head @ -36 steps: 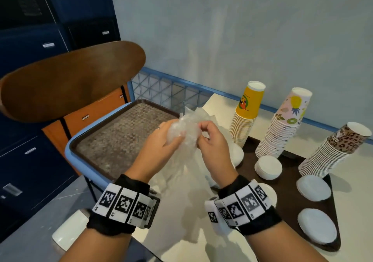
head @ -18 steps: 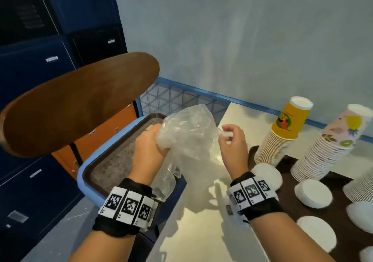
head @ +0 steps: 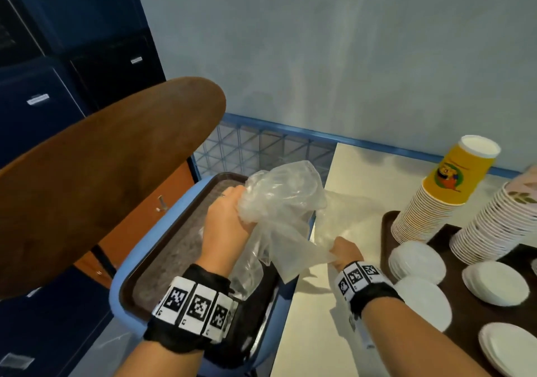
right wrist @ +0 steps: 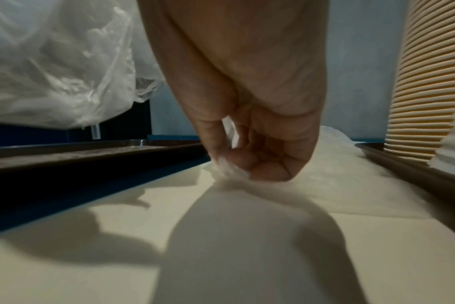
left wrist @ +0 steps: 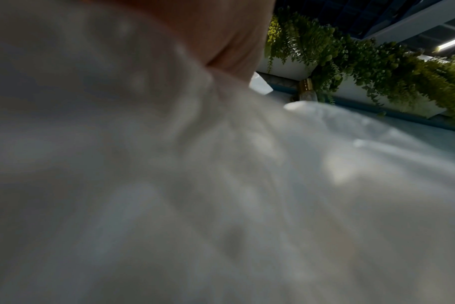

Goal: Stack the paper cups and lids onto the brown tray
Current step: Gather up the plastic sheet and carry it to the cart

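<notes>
A: What's the step here?

B: I'm clearing plastic wrap off the worktop (head: 316, 344), by the look of it. My left hand (head: 225, 225) is bunching a crumpled clear plastic bag (head: 279, 199) over the near tray (head: 162, 260) on the left. My right hand (head: 344, 253) is pinching a second flat plastic sheet (head: 343, 217) lying on the worktop.

A: How to do it well?

B: I'm guessing: lift the sheet straight up and toward me, away from the yellow cup stack (head: 436, 196), since that stack is leaning and the film is running toward its base. Keep the left bag bunched tight so it isn't trailing.

A: Hand state?

B: Left: fingers are curling round the bag, gripping it; the left wrist view is just blurred plastic. Right: in the right wrist view the fingertips (right wrist: 260, 166) are closing with the thumb on a bit of film, nearly touching the worktop.

A: Where's the task stuff?

B: The cups and white lids (head: 418, 260) are already sitting on the brown tray (head: 388, 225) at the right: the yellow stack at the far corner, a patterned stack (head: 499, 225) beside it, lid piles nearer me. Whether more cups are waiting off frame, I can't tell.
</notes>
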Motion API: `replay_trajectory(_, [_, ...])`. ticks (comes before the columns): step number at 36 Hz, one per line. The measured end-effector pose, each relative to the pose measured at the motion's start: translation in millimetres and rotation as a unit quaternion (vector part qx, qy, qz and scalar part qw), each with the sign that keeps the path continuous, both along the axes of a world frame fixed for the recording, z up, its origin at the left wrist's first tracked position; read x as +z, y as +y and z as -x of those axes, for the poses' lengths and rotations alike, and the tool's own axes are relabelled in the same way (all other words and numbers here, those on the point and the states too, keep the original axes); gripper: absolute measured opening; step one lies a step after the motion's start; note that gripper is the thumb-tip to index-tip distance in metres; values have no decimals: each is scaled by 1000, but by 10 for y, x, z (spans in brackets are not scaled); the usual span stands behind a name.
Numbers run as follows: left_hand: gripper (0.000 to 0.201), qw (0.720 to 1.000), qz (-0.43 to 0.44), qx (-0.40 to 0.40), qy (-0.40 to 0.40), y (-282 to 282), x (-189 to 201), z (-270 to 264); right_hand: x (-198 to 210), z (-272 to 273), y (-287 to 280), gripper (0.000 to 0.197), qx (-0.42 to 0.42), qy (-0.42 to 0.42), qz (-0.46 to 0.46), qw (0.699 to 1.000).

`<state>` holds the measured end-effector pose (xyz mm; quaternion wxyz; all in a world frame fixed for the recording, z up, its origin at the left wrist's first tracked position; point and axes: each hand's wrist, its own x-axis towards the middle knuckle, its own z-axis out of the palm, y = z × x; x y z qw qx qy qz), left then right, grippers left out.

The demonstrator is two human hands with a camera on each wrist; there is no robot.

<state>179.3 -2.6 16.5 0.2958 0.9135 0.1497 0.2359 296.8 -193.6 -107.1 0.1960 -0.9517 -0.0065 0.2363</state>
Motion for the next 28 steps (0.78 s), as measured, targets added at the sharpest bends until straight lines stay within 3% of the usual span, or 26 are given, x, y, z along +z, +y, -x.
replay_trajectory(4, [28, 1000, 13, -9, 19, 12, -28, -42, 187, -60, -38, 28, -16, -47, -12, 999])
replay_trajectory(13, [17, 999, 14, -39, 19, -211, 34, -118, 754, -24, -361, 16, -96, -173, -145, 969])
replay_trajectory(16, [21, 999, 8, -40, 22, -324, 83, -144, 955, -75, -447, 23, -99, -199, -175, 959])
replay_trajectory(19, [19, 999, 10, -43, 18, -444, 142, -143, 1162, -95, -514, 12, -107, -214, -279, 930])
replay_trajectory(21, [18, 998, 36, -45, 4, -517, 179, -132, 1307, -113, -569, 18, -130, -249, -317, 906])
replay_trajectory(24, [23, 993, 96, -60, -21, -608, 237, -99, 1560, -42, -559, 8, -65, -301, -345, 887])
replay_trajectory(28, [45, 983, 161, -76, -36, -720, 310, -45, 1807, 134, -534, 15, -6, -382, -358, 852])
